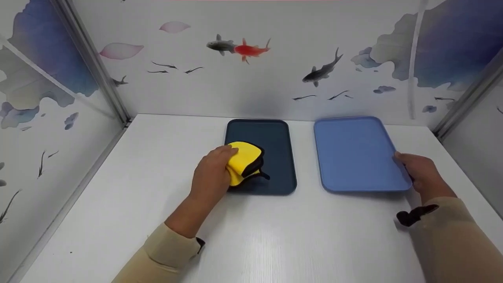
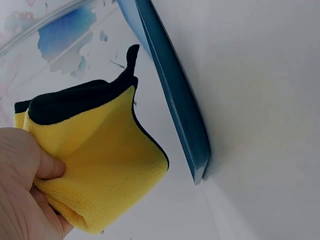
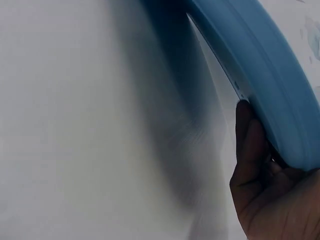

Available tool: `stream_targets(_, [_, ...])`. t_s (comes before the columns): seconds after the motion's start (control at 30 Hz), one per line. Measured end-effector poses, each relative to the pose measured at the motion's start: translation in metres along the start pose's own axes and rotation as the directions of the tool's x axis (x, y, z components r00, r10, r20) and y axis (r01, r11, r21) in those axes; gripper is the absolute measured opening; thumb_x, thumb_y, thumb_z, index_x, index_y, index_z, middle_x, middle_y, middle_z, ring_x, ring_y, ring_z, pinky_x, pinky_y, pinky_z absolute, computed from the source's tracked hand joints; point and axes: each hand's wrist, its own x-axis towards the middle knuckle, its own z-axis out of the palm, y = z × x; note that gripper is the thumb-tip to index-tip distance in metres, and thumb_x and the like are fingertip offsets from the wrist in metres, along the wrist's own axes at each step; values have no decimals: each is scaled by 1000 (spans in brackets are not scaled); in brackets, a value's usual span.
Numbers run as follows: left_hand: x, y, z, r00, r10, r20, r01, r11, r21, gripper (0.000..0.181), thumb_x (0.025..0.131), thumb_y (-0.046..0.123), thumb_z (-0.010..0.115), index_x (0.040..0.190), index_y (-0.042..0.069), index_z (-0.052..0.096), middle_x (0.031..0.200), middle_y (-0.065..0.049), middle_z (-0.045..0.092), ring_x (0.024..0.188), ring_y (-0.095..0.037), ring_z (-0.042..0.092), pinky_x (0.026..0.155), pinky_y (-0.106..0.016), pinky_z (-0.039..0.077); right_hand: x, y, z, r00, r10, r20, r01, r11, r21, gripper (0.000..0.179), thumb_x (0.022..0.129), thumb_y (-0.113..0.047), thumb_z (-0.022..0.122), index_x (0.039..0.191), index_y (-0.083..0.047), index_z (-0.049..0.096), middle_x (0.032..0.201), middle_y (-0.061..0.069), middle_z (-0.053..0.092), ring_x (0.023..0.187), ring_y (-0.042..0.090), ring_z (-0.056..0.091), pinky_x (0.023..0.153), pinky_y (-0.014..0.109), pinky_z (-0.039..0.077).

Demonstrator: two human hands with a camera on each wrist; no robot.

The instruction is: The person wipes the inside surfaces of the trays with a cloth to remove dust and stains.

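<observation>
In the head view my left hand grips a folded yellow cloth with black edging, above the left side of a dark teal tray. The left wrist view shows the thumb pressed on the yellow face of the cloth, the other fingers mostly hidden behind it. On the right, my right hand holds a light blue tray by its right edge. From the right wrist camera, fingers are seen under the tray's rim, and that edge is raised off the table.
Both trays lie toward the back of a white table, side by side with a gap between. A back wall painted with fish stands right behind them, and side panels enclose the table.
</observation>
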Motion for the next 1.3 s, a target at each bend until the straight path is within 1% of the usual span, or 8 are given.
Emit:
stream_targets(0.1, [0, 0, -1, 1000, 0, -3, 0, 1000, 0, 46, 95, -4, 69, 135, 17, 69, 140, -6, 68, 126, -30, 66, 110, -44, 53, 1, 1, 3, 999, -7, -44, 6, 1000, -28, 86, 101, -57, 51, 163, -5, 22, 171, 23, 17, 151, 37, 31, 111, 39, 46])
stream_targets(0.2, [-1, 0, -3, 1000, -1, -7, 1, 1000, -1, 45, 95, -4, 69, 135, 16, 69, 139, -7, 68, 126, -30, 67, 109, -44, 54, 2, 4, 4, 997, -40, -73, 35, 997, -69, 82, 102, -54, 51, 161, -2, 28, 171, 24, 19, 154, 40, 26, 121, 48, 37])
stream_targets(0.43, [0, -6, -5, 999, -32, -7, 32, 999, -12, 44, 97, -3, 66, 137, 16, 68, 142, -7, 66, 128, -30, 65, 111, -45, 53, 0, 8, 5, 985, -138, -100, 113, 968, -224, 73, 104, -46, 52, 154, 7, 41, 164, 32, 30, 141, 40, 38, 96, 35, 46])
stream_targets(0.67, [9, -19, -10, 996, -89, -1, 89, 992, -89, 43, 99, -3, 59, 138, 13, 66, 142, -8, 66, 131, -29, 63, 114, -44, 50, 2, 10, 3, 987, -123, -105, 89, 955, -282, 69, 106, -43, 51, 153, 8, 42, 162, 33, 33, 134, 36, 43, 84, 25, 44])
stream_targets(0.93, [17, -38, -14, 982, -191, 13, 190, 969, -160, 40, 104, 4, 56, 142, 13, 63, 144, -5, 64, 133, -26, 61, 116, -44, 47, 2, 11, 2, 977, -193, -88, 142, 904, -404, 62, 106, -38, 52, 144, 11, 53, 141, 32, 53, 103, 27, 55, 71, 24, 47])
stream_targets(1.03, [19, -43, -15, 976, -215, 9, 214, 962, -169, 40, 104, 5, 56, 143, 13, 62, 144, -5, 63, 132, -26, 61, 117, -44, 47, 0, 9, 2, 975, -207, -80, 153, 889, -431, 61, 106, -35, 51, 143, 13, 52, 139, 34, 54, 100, 27, 56, 69, 24, 48])
stream_targets(1.17, [21, -48, -15, 969, -247, 19, 246, 951, -187, 39, 105, 6, 55, 143, 12, 62, 144, -5, 63, 131, -26, 61, 116, -44, 48, -2, 8, 2, 978, -205, -48, 160, 874, -459, 61, 107, -30, 47, 146, 16, 44, 147, 41, 45, 113, 39, 54, 75, 29, 49])
stream_targets(1.3, [23, -51, -15, 958, -284, 31, 284, 939, -191, 39, 105, 7, 54, 143, 13, 61, 144, -5, 63, 132, -26, 60, 116, -44, 47, -3, 7, 3, 977, -213, -23, 176, 859, -481, 60, 106, -26, 46, 148, 17, 40, 147, 43, 42, 116, 43, 53, 81, 34, 51])
